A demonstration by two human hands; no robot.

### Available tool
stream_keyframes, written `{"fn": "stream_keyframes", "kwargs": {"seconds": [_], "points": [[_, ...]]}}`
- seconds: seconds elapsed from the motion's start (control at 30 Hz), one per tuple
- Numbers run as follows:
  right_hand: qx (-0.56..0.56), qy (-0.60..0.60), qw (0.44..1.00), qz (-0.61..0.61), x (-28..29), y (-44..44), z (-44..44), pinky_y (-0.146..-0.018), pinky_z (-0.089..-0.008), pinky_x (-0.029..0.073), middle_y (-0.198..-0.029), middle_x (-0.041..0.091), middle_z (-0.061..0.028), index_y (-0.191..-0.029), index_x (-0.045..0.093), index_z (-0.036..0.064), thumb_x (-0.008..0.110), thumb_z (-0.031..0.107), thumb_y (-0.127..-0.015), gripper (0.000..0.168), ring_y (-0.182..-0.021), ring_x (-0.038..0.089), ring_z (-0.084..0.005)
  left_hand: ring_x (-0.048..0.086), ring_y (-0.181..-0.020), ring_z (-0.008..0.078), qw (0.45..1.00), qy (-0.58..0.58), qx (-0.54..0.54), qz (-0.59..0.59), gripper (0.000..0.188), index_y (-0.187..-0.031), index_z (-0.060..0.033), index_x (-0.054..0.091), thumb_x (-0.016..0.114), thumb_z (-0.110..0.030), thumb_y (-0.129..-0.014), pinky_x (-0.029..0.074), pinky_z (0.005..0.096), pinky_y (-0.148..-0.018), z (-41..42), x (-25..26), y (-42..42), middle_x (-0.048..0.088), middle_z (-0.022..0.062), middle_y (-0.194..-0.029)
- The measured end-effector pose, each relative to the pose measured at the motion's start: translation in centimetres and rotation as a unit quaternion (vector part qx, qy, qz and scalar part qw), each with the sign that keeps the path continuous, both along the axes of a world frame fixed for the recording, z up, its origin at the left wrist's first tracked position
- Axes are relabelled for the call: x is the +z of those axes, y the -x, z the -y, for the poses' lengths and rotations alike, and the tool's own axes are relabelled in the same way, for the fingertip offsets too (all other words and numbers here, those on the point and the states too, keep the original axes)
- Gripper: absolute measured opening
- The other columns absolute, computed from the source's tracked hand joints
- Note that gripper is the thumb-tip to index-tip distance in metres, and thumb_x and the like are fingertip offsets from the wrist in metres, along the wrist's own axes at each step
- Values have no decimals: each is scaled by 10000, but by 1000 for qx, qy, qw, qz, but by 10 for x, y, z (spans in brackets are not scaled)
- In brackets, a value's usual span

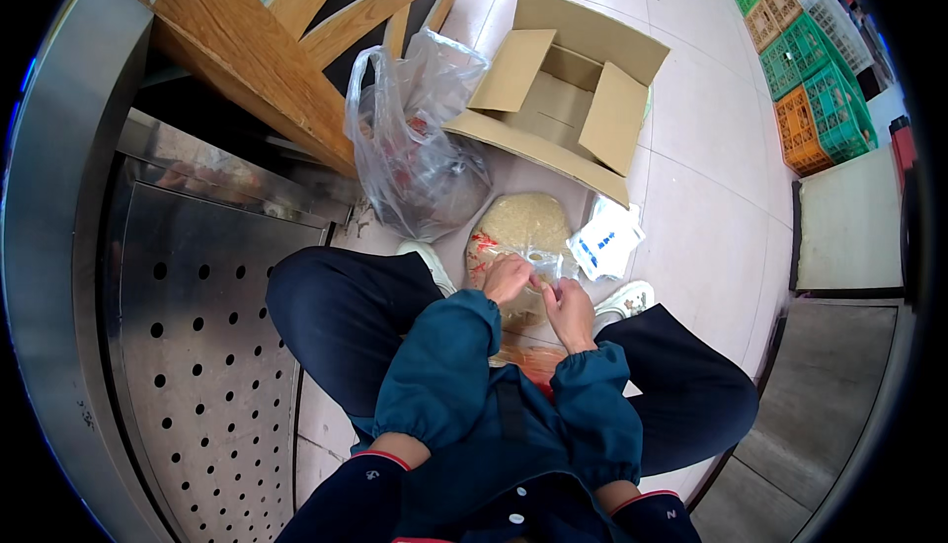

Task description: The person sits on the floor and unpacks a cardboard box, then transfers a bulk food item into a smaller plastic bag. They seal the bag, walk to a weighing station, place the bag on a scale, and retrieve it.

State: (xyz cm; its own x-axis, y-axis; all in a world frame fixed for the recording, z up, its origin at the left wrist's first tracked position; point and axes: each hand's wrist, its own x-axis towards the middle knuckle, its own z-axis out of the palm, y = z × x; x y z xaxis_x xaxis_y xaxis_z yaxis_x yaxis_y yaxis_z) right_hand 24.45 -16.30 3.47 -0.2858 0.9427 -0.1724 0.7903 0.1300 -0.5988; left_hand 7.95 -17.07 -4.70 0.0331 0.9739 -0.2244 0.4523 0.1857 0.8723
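Note:
A clear plastic bag full of a tan, fine-textured foodstuff rests on the floor between my feet. It bears red print on its left side. My left hand pinches the gathered plastic at the bag's near side. Close against it, my right hand grips the same plastic between thumb and fingers. The exact fold or knot between the fingertips is hidden. To the right of the bag lie white packets with blue writing. Partly covered by my forearms and apron, an orange-red plastic package sits nearer to me.
An open cardboard box stands beyond the bag, flaps spread. Left of it is a translucent carrier bag with contents. A wooden frame and a perforated steel panel border the left. Plastic crates and cabinets line the right.

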Motion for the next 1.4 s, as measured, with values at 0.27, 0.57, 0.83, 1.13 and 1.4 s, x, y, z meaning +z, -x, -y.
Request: {"fn": "stream_keyframes", "kwargs": {"seconds": [0.27,0.57,0.83,1.13,1.4], "points": [[39,-16,998,-54,47,-7,28,-590,-402,448,-763,579,-148,-819,596,22,638,208,-823,190,-694,585,-338,559,-964,350,984,55,145,-85,235,-938,-80,647,625,-233,-760,460,418,-820,-17,-23,-16,572,179,-993],[69,18,997,-17,61,-13,39,-600,-436,461,-813,579,-124,-842,594,55,615,234,-838,180,-709,596,-341,534,-965,324,926,-56,-154,-339,348,-968,-97,634,706,-146,-632,467,437,-792,-39,13,-7,523,167,-1036],[82,54,994,-44,58,-18,34,-605,-426,458,-797,592,-118,-812,597,62,631,246,-822,187,-707,599,-335,578,-857,297,977,-109,21,-185,104,-861,-67,622,567,-129,-798,481,389,-705,-56,-5,-5,575,140,-920],[76,77,994,-34,64,-19,25,-601,-421,459,-774,621,-133,-787,604,60,662,290,-801,238,-696,611,-338,588,-560,178,968,229,-105,1,404,-834,-4,611,602,-408,-842,468,295,-516,-81,4,22,644,100,-690],[113,89,990,-15,54,-19,30,-602,-425,460,-705,619,-130,-777,611,67,680,306,-784,249,-702,615,-339,555,-460,146,893,433,48,115,463,-849,10,618,595,-453,-834,409,269,-381,-33,2,-42,632,124,-651]]}}
